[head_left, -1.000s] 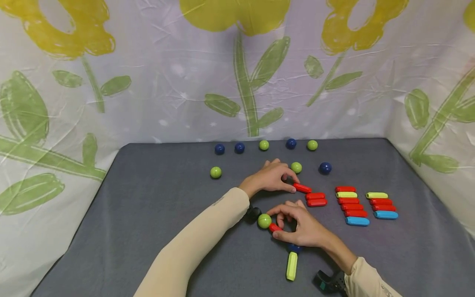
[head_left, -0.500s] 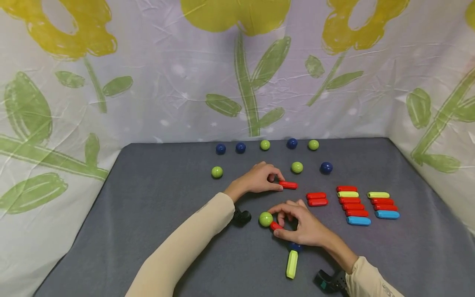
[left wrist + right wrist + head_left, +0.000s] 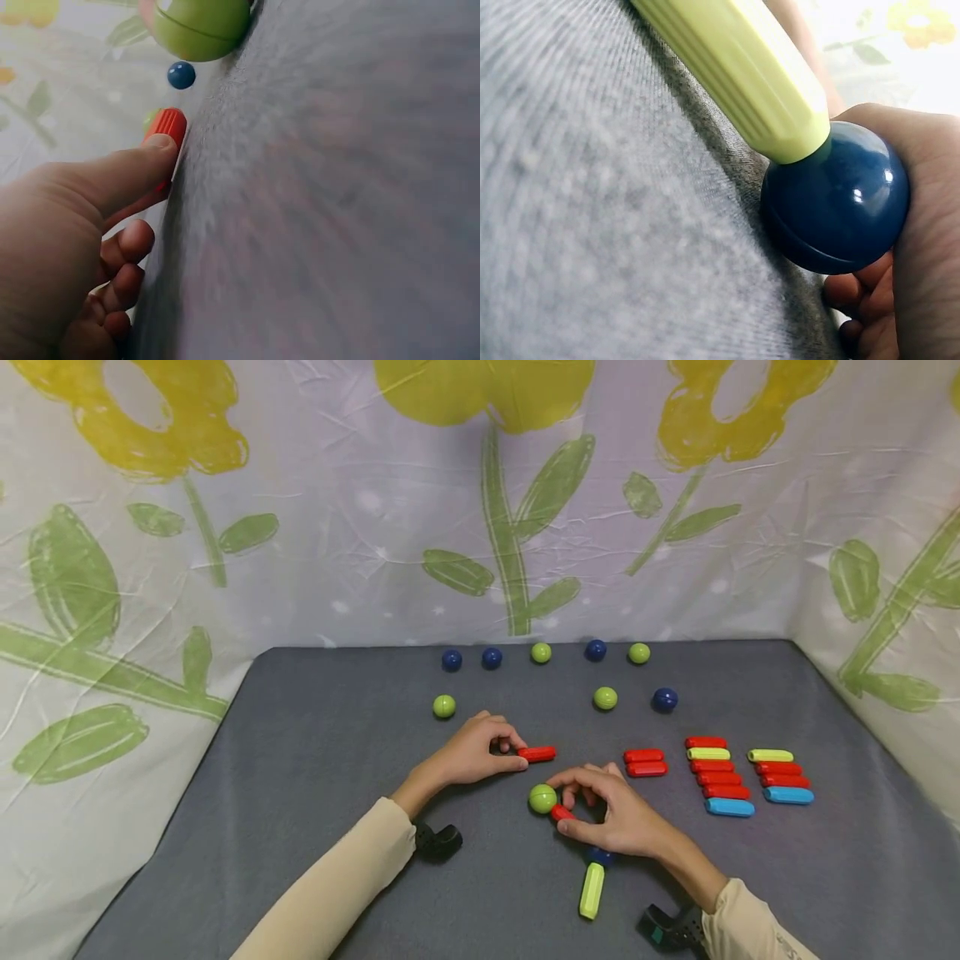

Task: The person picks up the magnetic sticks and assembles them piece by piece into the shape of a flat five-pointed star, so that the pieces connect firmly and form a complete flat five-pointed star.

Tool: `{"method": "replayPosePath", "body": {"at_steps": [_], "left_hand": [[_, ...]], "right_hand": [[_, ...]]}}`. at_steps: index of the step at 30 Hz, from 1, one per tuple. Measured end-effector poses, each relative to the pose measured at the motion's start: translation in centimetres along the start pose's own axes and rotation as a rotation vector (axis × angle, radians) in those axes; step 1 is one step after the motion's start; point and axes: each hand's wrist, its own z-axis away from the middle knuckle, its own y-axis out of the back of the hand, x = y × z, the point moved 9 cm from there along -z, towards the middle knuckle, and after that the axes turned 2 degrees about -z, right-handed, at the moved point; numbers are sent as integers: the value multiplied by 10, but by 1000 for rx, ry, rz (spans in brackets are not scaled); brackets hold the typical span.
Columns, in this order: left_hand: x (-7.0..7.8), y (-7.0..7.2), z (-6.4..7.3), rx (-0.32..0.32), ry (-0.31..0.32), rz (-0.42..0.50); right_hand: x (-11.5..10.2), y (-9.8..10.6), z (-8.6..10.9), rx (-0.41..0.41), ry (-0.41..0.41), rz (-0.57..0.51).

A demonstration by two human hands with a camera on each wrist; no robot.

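Note:
My left hand (image 3: 480, 750) pinches one end of a red magnetic rod (image 3: 538, 754) between thumb and fingers, low over the cloth. In the left wrist view the thumb lies along this ridged rod (image 3: 172, 122), near a green ball (image 3: 202, 30). To the right, my right hand (image 3: 617, 814) grips another red rod (image 3: 562, 812) that meets a green ball (image 3: 542, 798) at its left end. Below that hand a dark blue ball (image 3: 601, 856) touches a pale yellow rod (image 3: 592, 892). The right wrist view shows this blue ball (image 3: 840, 199) against my palm's edge, the yellow rod (image 3: 742, 82) meeting it.
Two red rods (image 3: 646, 763) lie right of centre. Beyond them stand two columns of red, yellow and blue rods (image 3: 729, 807). Several blue and green balls (image 3: 605, 698) sit toward the back of the grey cloth (image 3: 315, 727). A flower-printed curtain (image 3: 337, 527) rises behind.
My left hand has drawn the red rod left and toward me, from beside the two red rods to near the green ball. My right hand has kept its hold almost still.

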Motion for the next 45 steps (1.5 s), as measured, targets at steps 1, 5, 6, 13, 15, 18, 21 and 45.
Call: {"method": "replayPosePath", "body": {"at_steps": [1, 5, 6, 13, 15, 18, 21, 45], "left_hand": [[-2, 2, 6, 10, -1, 10], [-11, 10, 25, 42, 10, 58], [-13, 12, 29, 49, 18, 74], [-21, 22, 46, 85, 33, 123], [-20, 23, 46, 82, 24, 108], [-20, 22, 47, 80, 29, 89], [-20, 20, 47, 80, 33, 76], [-16, 17, 47, 102, 27, 56]], "right_hand": [[0, 0, 0, 3, -4, 1], [1, 2, -1, 25, -10, 9], [1, 2, -2, 32, -8, 11], [1, 4, -9, 86, -26, 31], [1, 4, -12, 97, -35, 43], [1, 4, -16, 113, -42, 63], [1, 4, -20, 131, -32, 83], [4, 1, -27, 148, -38, 92]]}}
